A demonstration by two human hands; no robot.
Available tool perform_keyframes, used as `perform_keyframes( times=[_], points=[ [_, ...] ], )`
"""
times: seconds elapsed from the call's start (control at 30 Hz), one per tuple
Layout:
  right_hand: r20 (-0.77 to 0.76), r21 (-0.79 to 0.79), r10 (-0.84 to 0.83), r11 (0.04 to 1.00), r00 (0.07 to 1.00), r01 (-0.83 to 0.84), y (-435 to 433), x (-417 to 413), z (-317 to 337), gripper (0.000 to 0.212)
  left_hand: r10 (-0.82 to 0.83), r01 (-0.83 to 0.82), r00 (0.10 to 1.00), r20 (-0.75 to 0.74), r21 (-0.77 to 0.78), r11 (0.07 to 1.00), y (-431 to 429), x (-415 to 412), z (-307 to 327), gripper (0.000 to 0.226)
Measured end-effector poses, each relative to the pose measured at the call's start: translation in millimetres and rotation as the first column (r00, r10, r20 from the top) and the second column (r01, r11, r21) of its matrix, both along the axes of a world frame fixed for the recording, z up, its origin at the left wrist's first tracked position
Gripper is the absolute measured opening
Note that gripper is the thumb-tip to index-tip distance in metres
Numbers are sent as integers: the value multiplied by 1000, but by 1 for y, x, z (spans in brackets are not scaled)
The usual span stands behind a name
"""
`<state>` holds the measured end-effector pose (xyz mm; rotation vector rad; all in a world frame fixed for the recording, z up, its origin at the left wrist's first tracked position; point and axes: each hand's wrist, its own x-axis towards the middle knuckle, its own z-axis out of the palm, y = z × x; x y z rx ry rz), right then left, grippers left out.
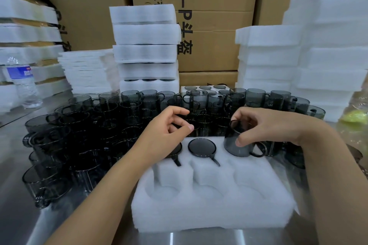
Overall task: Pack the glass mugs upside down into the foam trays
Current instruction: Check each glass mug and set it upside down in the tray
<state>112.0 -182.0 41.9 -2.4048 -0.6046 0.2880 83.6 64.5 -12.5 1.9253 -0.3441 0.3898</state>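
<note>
A stainless-steel tabletop (18,219), shiny enough to catch reflections, carries a white foam tray (213,211) right at the near edge. The tray has two rows of three round pockets. In the far row, a middle mug (202,147) sits upside down with its dark base showing and its handle in the slot, and beside it a left mug (177,151) lies mostly hidden under the left hand (169,128). That hand hovers above the tray with loosely curled fingers and nothing between them. The right hand (264,125) grips a smoky-grey held mug (237,143), thumb on the wall and fingers over the top end, slightly tilted at the far-right pocket, handle pointing right. A crowd of loose mugs (79,135) covers the tabletop to the left and behind the tray. Farther back stand a centre stack of trays (145,45), a pile of flat foam sheets (87,69), taller foam stacks at the right (328,49) and another at the left (25,32). A water bottle (23,83) stands at the left, and printed cardboard boxes (219,26) wall off the back.
</note>
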Motion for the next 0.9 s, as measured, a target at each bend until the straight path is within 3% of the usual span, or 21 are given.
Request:
perform_keyframes(
  times=[0.33, 0.73, 0.9],
  points=[
    [-67, -50, 50, 997, 997, -53, 7, -1, -1, 35, -3, 3, 1000, 3, 20, 1000, 0, 0, 0, 24],
    [-64, -79, 40, 996, 997, -45, 6, -2, 0, 58, -3, 3, 1000, -3, 32, 999, 0, 0, 0, 23],
    [-91, -134, 26, 990, 995, -38, 5, 0, -3, 51, -5, 5, 1000, -3, 33, 999, 0, 1, -1, 23]
  ],
)
